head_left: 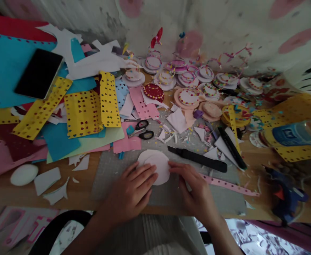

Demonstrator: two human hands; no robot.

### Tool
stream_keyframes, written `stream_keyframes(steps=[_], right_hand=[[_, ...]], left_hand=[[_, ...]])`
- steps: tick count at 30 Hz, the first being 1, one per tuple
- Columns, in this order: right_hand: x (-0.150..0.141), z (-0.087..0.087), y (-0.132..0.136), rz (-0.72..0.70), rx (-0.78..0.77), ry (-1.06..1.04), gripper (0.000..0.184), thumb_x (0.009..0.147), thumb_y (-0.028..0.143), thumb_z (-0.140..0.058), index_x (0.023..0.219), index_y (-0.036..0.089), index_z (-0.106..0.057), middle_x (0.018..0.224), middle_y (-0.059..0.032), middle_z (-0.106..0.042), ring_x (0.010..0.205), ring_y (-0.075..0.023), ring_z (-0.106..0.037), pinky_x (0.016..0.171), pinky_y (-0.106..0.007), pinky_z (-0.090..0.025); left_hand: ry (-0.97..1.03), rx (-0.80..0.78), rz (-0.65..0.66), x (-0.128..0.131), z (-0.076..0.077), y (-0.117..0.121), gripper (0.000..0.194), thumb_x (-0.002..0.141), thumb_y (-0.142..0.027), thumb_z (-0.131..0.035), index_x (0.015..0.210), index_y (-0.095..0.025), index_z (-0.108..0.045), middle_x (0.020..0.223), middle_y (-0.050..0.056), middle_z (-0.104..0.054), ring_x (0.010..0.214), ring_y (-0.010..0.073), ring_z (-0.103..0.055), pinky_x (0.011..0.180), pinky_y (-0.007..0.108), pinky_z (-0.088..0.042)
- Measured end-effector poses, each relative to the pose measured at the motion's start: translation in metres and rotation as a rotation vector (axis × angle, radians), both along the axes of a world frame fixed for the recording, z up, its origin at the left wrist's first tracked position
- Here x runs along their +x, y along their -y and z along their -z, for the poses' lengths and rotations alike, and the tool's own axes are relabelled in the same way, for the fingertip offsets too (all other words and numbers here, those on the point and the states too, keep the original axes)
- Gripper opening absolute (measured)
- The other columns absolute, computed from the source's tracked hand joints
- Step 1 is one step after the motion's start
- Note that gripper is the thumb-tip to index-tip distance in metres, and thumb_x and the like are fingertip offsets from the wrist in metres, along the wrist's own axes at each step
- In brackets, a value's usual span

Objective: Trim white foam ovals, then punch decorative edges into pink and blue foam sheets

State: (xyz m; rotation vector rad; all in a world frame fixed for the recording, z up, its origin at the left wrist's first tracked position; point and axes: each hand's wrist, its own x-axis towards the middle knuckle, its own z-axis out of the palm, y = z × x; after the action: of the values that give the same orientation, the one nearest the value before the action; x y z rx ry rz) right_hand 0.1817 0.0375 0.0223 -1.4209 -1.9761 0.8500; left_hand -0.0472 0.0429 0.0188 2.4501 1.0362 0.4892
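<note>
While the left hand (134, 189) rests flat on the disc (162, 170), the right hand (197, 186) touches its edge, grip unclear; a cutter (198, 159) lies beyond the right hand.

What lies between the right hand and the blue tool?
In the head view, a pink spotted strip runs from beside the right hand across the grey mat onto the wood, white scraps nearby.
</note>
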Motion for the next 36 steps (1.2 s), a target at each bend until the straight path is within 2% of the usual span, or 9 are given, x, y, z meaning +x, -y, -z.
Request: stream_keyframes(steps=[6,10,13,16,21,27,32,34,36], right_hand=[[0.002,-0.001,0.002,-0.057,0.054,0.031,0.041,0.08,0.001,-0.044,0.111,0.024,-0.06,0.116,-0.0081,-0.067,0.112,-0.0251,-0.059,0.093,-0.046,-0.049],[0.022,-0.005,-0.006,0.161,0.193,0.178,0.029,0.084,0.008,-0.047,0.104,0.023,-0.062,0.103,-0.0078,-0.068,0.1,-0.0255,-0.061,0.088,-0.045,-0.047],[0.043,-0.003,-0.017,0.278,0.237,0.398,0.027,0.084,0.02,-0.054,0.11,0.02,-0.062,0.107,-0.0123,-0.064,0.1,-0.03,-0.058,0.088,-0.05,-0.045],[0.059,0.005,-0.024,0.238,0.211,0.559,0.034,0.083,0.029,-0.057,0.115,0.017,-0.06,0.112,-0.0155,-0.061,0.101,-0.0333,-0.055,0.086,-0.052,-0.045],[0.071,0.01,-0.023,0.187,0.197,0.574,0.028,0.088,0.028,-0.053,0.114,0.019,-0.059,0.103,-0.0123,-0.065,0.094,-0.0316,-0.058,0.081,-0.048,-0.046],[0.07,-0.01,-0.004,0.163,0.08,0.341,0.031,0.095,0.03,-0.044,0.122,0.02,-0.053,0.107,-0.0133,-0.064,0.09,-0.0251,-0.065,0.075,-0.036,-0.052],[0.062,-0.03,0.019,0.166,-0.11,0.391,0.036,0.099,0.031,-0.034,0.132,0.021,-0.046,0.1,-0.0096,-0.071,0.078,-0.0209,-0.07,0.064,-0.03,-0.056],[0.056,-0.038,0.025,0.1,-0.14,0.429,0.041,0.1,0.03,-0.034,0.14,0.022,-0.038,0.105,-0.0095,-0.072,0.083,-0.0207,-0.072,0.066,-0.029,-0.058],[0.05,-0.044,0.026,-0.023,-0.111,0.468,0.047,0.099,0.03,-0.037,0.145,0.023,-0.031,0.117,-0.0109,-0.069,0.097,-0.0221,-0.071,0.073,-0.03,-0.059]], left_hand=[[0.011,0.028,-0.05,0.0,-0.005,-0.004,0.033,0.09,-0.015,-0.05,0.121,-0.014,-0.061,0.133,0.01,-0.06,0.126,0.0239,-0.053,0.114,0.048,-0.03],[0.013,0.04,-0.051,0.0,-0.008,-0.005,0.032,0.09,-0.016,-0.05,0.12,-0.014,-0.062,0.131,0.01,-0.062,0.124,0.0239,-0.054,0.114,0.047,-0.03],[0.008,0.044,-0.043,0.0,-0.007,-0.005,0.033,0.09,-0.015,-0.049,0.121,-0.013,-0.06,0.133,0.01,-0.061,0.126,0.0237,-0.053,0.114,0.047,-0.029],[0.0,0.041,-0.039,-0.001,-0.007,-0.004,0.034,0.091,-0.014,-0.048,0.123,-0.014,-0.059,0.134,0.01,-0.06,0.128,0.0233,-0.051,0.114,0.047,-0.029],[-0.05,0.059,-0.002,-0.005,-0.005,-0.004,0.037,0.091,-0.013,-0.046,0.127,-0.013,-0.056,0.137,0.011,-0.057,0.131,0.023,-0.048,0.114,0.046,-0.03],[-0.1,0.104,0.031,-0.005,0.002,-0.001,0.042,0.091,-0.015,-0.047,0.132,-0.009,-0.052,0.144,0.015,-0.049,0.137,0.026,-0.04,0.114,0.046,-0.029],[-0.07,0.093,-0.019,-0.003,0.006,0.002,0.042,0.092,-0.025,-0.05,0.132,-0.013,-0.054,0.148,0.015,-0.043,0.14,0.0286,-0.035,0.113,0.049,-0.028],[-0.07,0.082,-0.042,-0.004,0.006,0.002,0.043,0.091,-0.027,-0.052,0.133,-0.015,-0.053,0.149,0.017,-0.04,0.14,0.0302,-0.033,0.113,0.052,-0.028],[-0.065,0.071,-0.062,-0.005,0.008,0.002,0.043,0.091,-0.029,-0.053,0.132,-0.015,-0.054,0.149,0.018,-0.04,0.14,0.031,-0.033,0.112,0.054,-0.028]])
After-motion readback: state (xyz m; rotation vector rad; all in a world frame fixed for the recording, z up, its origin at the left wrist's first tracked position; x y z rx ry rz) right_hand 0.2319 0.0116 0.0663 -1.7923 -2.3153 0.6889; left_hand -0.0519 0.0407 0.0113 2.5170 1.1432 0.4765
